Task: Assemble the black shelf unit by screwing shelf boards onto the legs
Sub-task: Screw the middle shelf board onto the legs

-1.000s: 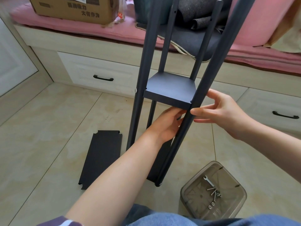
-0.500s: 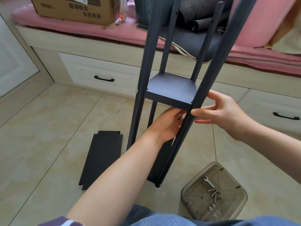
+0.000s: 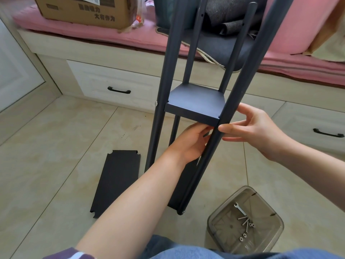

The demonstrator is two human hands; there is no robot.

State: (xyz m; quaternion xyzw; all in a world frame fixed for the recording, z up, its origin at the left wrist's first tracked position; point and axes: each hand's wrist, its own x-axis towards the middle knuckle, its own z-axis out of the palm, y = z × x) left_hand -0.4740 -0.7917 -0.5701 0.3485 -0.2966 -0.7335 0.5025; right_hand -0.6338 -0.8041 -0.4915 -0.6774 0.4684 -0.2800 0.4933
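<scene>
Shelf board (image 3: 194, 103) front corner at leg (image 3: 214, 144), right hand (image 3: 255, 131) pinching, left hand (image 3: 190, 144) beneath

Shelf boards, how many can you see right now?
3. One shelf board is fixed between the legs; one loose board lies flat on the floor to the left; one bottom board sits low between the legs, mostly hidden by the left forearm. Others may be out of view.

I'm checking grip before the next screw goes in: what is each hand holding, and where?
Right hand pinches the front right leg just below the shelf board. Left hand reaches under that board; its hold is hidden.
</scene>
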